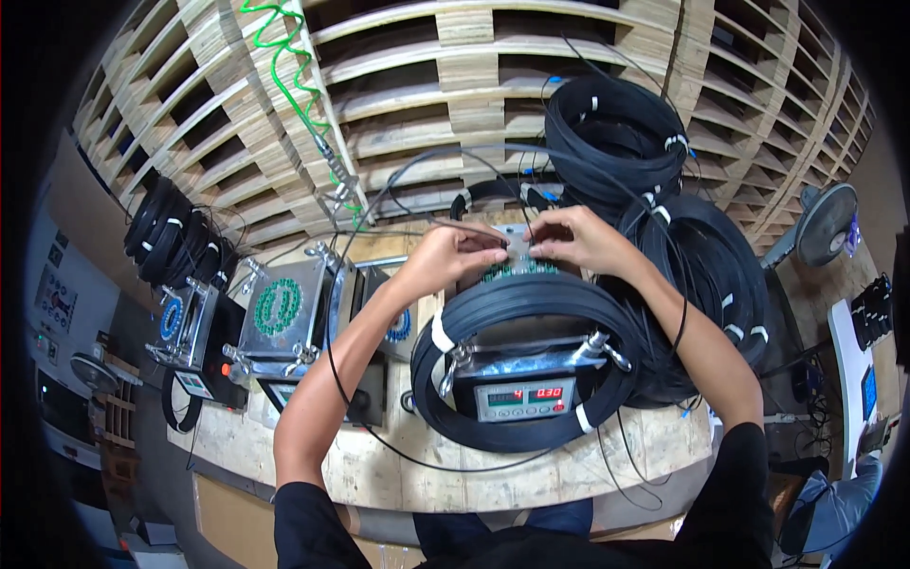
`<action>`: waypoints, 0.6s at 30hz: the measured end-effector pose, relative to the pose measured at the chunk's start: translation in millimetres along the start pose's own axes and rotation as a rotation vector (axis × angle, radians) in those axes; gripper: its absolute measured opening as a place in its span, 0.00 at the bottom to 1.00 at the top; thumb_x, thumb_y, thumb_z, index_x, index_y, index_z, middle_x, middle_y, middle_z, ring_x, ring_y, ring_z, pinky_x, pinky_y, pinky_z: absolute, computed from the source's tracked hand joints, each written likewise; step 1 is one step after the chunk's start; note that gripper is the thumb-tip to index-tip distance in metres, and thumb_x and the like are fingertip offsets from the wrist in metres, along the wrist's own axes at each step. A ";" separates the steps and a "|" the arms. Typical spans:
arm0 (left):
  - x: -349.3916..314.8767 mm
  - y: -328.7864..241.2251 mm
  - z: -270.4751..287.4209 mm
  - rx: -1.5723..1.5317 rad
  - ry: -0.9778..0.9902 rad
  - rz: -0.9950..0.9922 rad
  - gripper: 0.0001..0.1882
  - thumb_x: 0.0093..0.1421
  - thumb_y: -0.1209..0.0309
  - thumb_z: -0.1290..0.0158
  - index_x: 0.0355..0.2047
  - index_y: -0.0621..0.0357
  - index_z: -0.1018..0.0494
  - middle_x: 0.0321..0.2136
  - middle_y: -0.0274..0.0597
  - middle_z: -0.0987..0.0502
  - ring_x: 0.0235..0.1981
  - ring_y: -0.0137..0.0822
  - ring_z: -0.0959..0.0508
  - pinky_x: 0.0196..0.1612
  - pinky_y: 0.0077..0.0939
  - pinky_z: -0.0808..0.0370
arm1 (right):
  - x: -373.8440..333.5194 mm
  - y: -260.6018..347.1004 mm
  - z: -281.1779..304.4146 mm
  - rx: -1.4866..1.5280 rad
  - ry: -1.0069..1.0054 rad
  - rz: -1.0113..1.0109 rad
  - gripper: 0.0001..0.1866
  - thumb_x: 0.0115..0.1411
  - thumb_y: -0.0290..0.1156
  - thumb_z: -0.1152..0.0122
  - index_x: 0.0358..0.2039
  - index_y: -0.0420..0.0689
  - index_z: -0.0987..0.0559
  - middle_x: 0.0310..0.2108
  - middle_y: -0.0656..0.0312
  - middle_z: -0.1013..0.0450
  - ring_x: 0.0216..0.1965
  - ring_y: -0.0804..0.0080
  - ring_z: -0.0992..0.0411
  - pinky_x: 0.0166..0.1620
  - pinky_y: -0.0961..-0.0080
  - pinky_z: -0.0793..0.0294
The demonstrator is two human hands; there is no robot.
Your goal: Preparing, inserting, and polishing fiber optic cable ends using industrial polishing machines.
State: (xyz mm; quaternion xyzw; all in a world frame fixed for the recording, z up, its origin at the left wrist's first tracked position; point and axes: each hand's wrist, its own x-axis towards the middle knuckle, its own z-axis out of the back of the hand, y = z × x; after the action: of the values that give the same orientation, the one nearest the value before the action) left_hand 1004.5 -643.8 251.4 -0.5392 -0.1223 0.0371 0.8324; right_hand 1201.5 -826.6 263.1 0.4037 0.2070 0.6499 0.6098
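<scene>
My left hand [453,258] and my right hand [580,241] are closed in pinches, close together above a metal plate [518,248] bearing green connectors [523,269]. Thin black cable strands run toward both hands, but whatever lies between the fingertips is too small to make out. In front of the plate, a coil of black cable [517,296] tied with white bands hangs around a benchtop tester. Its panel [524,399] has green and red lit digits and faces me through the coil. A loose loop of thin cable [353,403] arcs around my left forearm.
To the left stand another tester with a ring of green connectors [277,306] and one with blue connectors [172,319]. Cable coils are stacked at the right [716,256] and back [616,133]. A green coiled air hose [294,85] hangs before wooden pallets [469,76]. A fan [823,228] stands far right.
</scene>
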 end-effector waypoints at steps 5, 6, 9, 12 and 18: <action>3.8 -9.8 7.8 0.096 0.070 -0.091 0.13 0.64 0.70 0.39 0.45 0.67 0.20 0.38 0.47 0.15 0.41 0.33 0.15 0.46 0.28 0.20 | -5.1 18.9 1.4 -0.146 -0.008 0.034 0.09 0.62 0.26 0.33 0.39 0.35 0.21 0.26 0.56 0.21 0.27 0.73 0.23 0.33 0.75 0.25; 2.6 -17.2 10.8 0.187 0.094 -0.096 0.13 0.64 0.70 0.38 0.44 0.67 0.20 0.38 0.47 0.15 0.40 0.33 0.15 0.45 0.29 0.20 | -4.2 19.3 -1.6 -0.175 -0.027 0.073 0.08 0.63 0.26 0.35 0.38 0.35 0.22 0.26 0.55 0.22 0.26 0.72 0.23 0.32 0.74 0.26; 2.5 -16.2 11.3 0.235 0.097 -0.098 0.13 0.64 0.68 0.38 0.42 0.68 0.20 0.36 0.49 0.15 0.39 0.33 0.15 0.44 0.30 0.20 | -4.4 20.5 -5.5 -0.178 -0.032 0.069 0.07 0.63 0.25 0.35 0.37 0.34 0.22 0.26 0.53 0.22 0.26 0.69 0.23 0.31 0.74 0.26; 1.6 -19.8 7.5 0.214 0.071 -0.071 0.15 0.66 0.65 0.40 0.44 0.68 0.20 0.36 0.49 0.15 0.37 0.34 0.16 0.43 0.30 0.20 | -6.8 18.4 -3.3 -0.160 -0.014 0.056 0.07 0.62 0.24 0.34 0.37 0.34 0.23 0.25 0.52 0.22 0.26 0.67 0.23 0.31 0.72 0.26; -3.1 -7.7 3.0 0.253 0.015 -0.114 0.16 0.67 0.63 0.42 0.45 0.66 0.19 0.37 0.49 0.15 0.36 0.33 0.16 0.42 0.28 0.20 | -4.9 20.2 -2.3 -0.165 0.009 0.007 0.08 0.63 0.24 0.34 0.37 0.33 0.22 0.27 0.53 0.21 0.28 0.69 0.21 0.34 0.73 0.24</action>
State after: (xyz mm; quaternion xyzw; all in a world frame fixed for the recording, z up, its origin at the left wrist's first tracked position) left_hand 1000.3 -645.0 259.0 -0.4222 -0.1408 0.0011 0.8955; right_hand 1186.8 -834.2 275.9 0.3501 0.1541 0.6687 0.6376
